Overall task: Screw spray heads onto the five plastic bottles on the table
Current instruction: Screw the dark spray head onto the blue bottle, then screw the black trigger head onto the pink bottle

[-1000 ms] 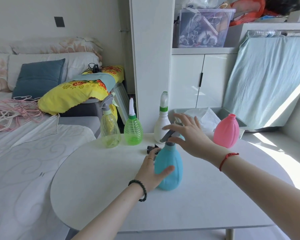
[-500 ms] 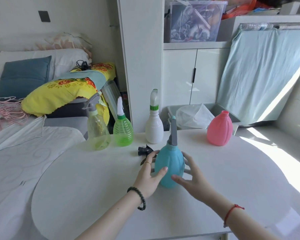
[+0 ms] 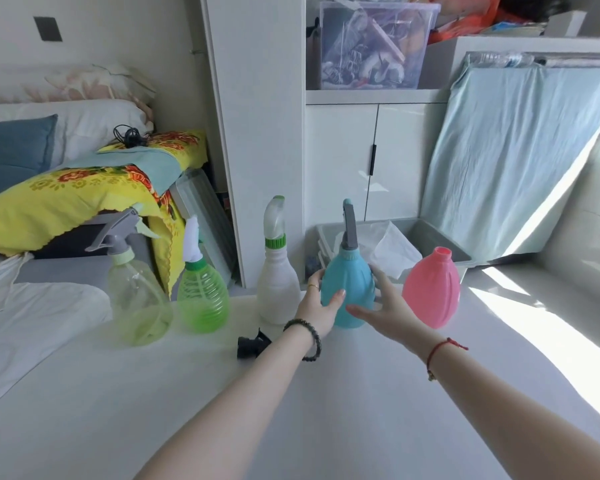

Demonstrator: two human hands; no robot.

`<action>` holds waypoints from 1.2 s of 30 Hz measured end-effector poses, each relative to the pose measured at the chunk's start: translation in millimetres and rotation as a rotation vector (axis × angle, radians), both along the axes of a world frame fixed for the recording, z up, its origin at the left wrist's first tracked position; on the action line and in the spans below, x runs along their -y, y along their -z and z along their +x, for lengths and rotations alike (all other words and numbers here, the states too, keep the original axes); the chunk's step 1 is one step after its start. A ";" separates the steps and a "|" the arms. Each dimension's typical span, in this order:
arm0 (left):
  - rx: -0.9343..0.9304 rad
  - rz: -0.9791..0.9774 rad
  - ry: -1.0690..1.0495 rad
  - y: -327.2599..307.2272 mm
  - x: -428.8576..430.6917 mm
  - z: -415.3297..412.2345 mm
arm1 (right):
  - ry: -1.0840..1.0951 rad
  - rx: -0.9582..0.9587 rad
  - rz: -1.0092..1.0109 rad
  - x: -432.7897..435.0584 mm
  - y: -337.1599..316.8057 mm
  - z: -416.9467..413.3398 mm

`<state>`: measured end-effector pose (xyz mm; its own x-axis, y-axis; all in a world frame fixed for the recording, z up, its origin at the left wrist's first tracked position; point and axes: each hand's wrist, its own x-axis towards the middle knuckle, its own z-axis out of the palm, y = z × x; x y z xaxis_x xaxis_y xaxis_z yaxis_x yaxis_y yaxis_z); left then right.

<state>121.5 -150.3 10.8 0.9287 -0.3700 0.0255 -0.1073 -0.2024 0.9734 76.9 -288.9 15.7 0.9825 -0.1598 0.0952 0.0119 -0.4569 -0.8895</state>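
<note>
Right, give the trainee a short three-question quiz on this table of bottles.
1. True or false: the pink bottle already has a spray head.
2. Which bottle do both hands hold? A) white bottle B) blue bottle C) green bottle
3. Fill in: the loose black spray head lies on the table beside the ___ arm.

Key: 1 false; 2 B; 3 left. The left hand and right hand flank the blue bottle.

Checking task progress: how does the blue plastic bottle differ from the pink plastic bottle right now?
The blue plastic bottle carries a grey spray head; the pink plastic bottle has a bare open neck. Both hands, left hand and right hand, hold the blue one; the pink one stands untouched. Both stand upright on the white table.
</note>
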 end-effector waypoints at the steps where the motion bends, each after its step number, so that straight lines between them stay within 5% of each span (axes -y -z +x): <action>1: -0.010 0.013 -0.005 4.9 1.6 6.7 | -0.002 -0.003 -0.002 0.5 5.0 6.5; 8: -0.044 0.035 -0.043 21.7 7.9 17.3 | 0.007 0.055 -0.112 4.3 25.0 15.1; 12: -0.110 0.084 -0.087 27.0 5.2 2.3 | 0.165 0.481 -0.439 25.0 6.8 -10.6; 15: -0.126 0.017 -0.182 31.1 5.2 -15.6 | 0.460 0.672 -0.461 58.2 -3.9 -21.9; 17: -0.136 0.025 -0.171 33.8 8.0 -24.0 | 0.594 0.495 -0.313 78.1 -5.7 -21.6; 22: -0.152 -0.010 0.010 27.5 11.3 -42.1 | 0.475 0.026 -0.106 104.3 9.3 -14.0; 31: -0.092 0.077 0.141 3.6 -12.3 -67.5 | 0.401 0.017 -0.034 77.5 12.4 -28.9; 36: -0.058 0.070 0.203 -1.6 -25.4 -85.9 | 0.132 0.046 -0.072 23.9 8.9 -78.3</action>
